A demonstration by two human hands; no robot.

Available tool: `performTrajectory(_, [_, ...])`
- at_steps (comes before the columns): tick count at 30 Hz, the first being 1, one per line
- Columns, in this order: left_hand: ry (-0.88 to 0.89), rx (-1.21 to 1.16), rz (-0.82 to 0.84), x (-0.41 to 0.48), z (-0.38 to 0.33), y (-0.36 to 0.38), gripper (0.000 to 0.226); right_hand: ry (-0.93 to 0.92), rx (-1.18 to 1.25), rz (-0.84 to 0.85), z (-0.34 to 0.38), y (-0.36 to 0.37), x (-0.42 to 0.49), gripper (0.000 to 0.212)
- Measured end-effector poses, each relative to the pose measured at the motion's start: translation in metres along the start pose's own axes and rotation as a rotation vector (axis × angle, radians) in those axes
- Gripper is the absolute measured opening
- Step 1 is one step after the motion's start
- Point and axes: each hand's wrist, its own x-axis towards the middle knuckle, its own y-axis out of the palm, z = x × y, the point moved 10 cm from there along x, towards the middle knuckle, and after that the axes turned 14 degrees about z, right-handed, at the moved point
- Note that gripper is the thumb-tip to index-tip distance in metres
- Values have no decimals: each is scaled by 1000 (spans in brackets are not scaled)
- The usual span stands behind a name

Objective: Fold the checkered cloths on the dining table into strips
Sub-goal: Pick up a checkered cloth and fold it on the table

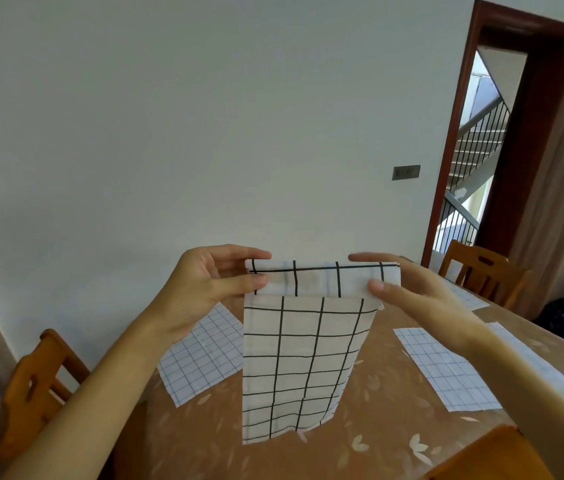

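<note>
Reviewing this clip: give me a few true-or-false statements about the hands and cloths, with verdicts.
1. The left hand and right hand both pinch the wide-check cloth at its top edge. True.
2. A fine-check cloth lies on the table, to the left of the held one. True.
3. The wide-check cloth lies spread flat on the table. False: it hangs from the hands.
4. Nothing lies right of the held cloth. False: a second fine-check cloth lies there.

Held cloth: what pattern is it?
The held cloth is white with a bold black grid, head view.
</note>
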Motion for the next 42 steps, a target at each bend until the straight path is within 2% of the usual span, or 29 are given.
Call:
performTrajectory(2, [10, 4, 5, 0, -2, 0, 29, -54, 77, -9, -1, 2, 0, 15])
performTrajectory(6, [9, -5, -5, -1, 0, -4, 24, -178, 81, -71, 10, 0, 4, 15])
performTrajectory(9, [-80, -5, 92, -2, 11, 8, 26, -240, 94, -152, 15, -7, 1, 17])
performTrajectory(11, [-125, 86, 154, -4, 17, 18, 28, -264, 92, -197, 18, -11, 0, 19])
performTrajectory(13, [-121, 129, 159, -4, 19, 23, 27, -275, 55, -214, 19, -15, 0, 20])
performTrajectory(18, [-105, 96, 49, -2, 20, 18, 21, -261, 15, -194, 23, -13, -1, 23])
performTrajectory(20, [-77, 101, 33, -1, 17, 17, 19, -228, 70, -139, 20, -10, -2, 24])
performTrajectory(23, [-61, 77, 20, -2, 16, 15, 19, -194, 2, -93, 16, -6, -2, 19])
performTrajectory(27, [-93, 48, 35, -1, 22, 14, 28, -248, -110, -168, 13, -17, -5, 28])
performTrajectory(30, [-198, -102, 95, -1, 35, 22, 50, -312, -157, -194, 24, -19, -8, 22])
performTrajectory(33, [-241, -175, 126, -2, 40, 25, 65, -366, -304, -167, 33, -14, -9, 35])
performTrajectory(34, [-230, -137, 118, -1, 39, 23, 61, -365, -354, -164, 35, -12, -8, 43])
performTrajectory(36, [-186, -78, 91, 0, 34, 19, 38, -355, -396, -152, 36, -8, -7, 54])
performTrajectory(37, [-164, -80, 71, 0, 32, 16, 32, -350, -394, -146, 36, -8, -6, 57])
performTrajectory(42, [-82, -52, 34, 0, 21, 13, 43, -243, -216, -181, 23, -12, -10, 57])
